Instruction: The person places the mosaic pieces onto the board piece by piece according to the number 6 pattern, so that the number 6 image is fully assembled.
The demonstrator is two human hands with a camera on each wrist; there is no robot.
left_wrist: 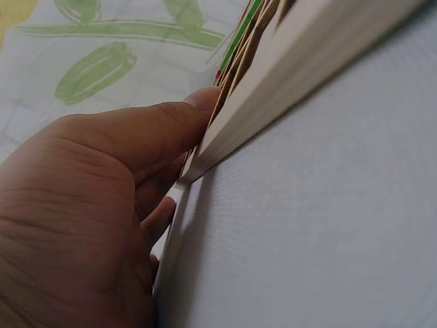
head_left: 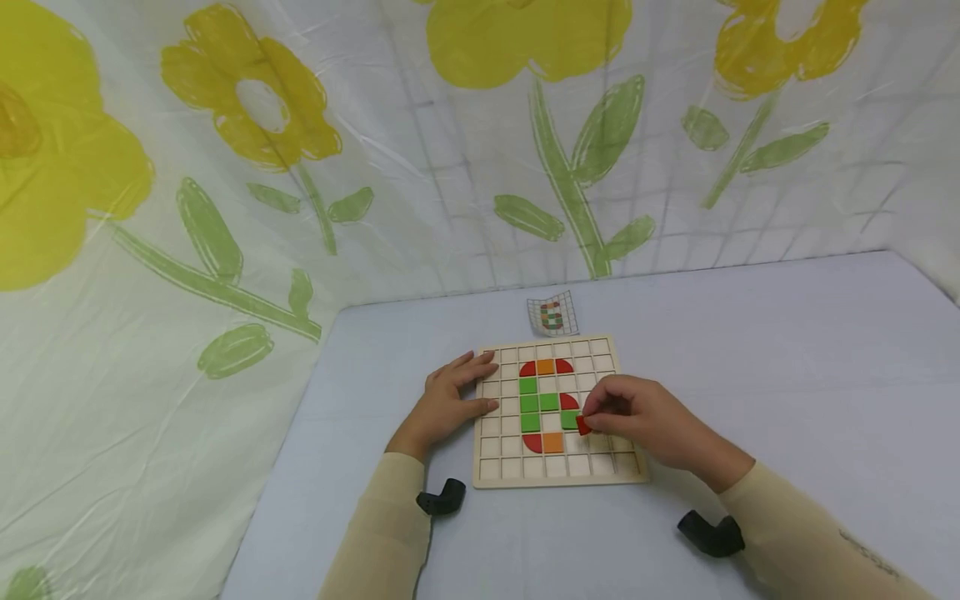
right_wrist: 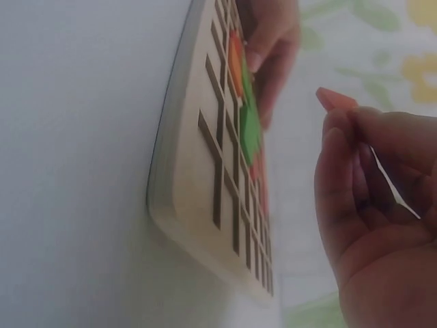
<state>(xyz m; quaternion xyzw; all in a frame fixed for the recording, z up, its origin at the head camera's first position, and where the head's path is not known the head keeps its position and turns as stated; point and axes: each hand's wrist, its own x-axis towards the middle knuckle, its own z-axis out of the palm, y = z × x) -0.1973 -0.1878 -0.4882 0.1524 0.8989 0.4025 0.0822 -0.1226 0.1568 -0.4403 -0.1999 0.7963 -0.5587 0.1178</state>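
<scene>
A wooden grid board point(head_left: 558, 482) lies on the table with red quarter-round tiles point(head_left: 532, 442), green square tiles point(head_left: 529, 402) and orange square tiles point(head_left: 552, 442) set in its cells. My left hand point(head_left: 448, 402) rests at the board's left edge, fingers extended and thumb lying over the rim. Between thumb and fingertips my right hand point(head_left: 656, 421) pinches a small red tile point(head_left: 582, 426), over the right part of the pattern. The right wrist view shows this tile point(right_wrist: 334, 100) raised off the board, its far end free; the fingers cover the rest.
Behind the board lies a small paper card point(head_left: 553, 315) printed with a coloured grid pattern. A white cloth covers the table point(head_left: 787, 375), and a curtain with yellow flowers point(head_left: 262, 108) hangs along the back and left. Each wrist carries a black device point(head_left: 711, 533).
</scene>
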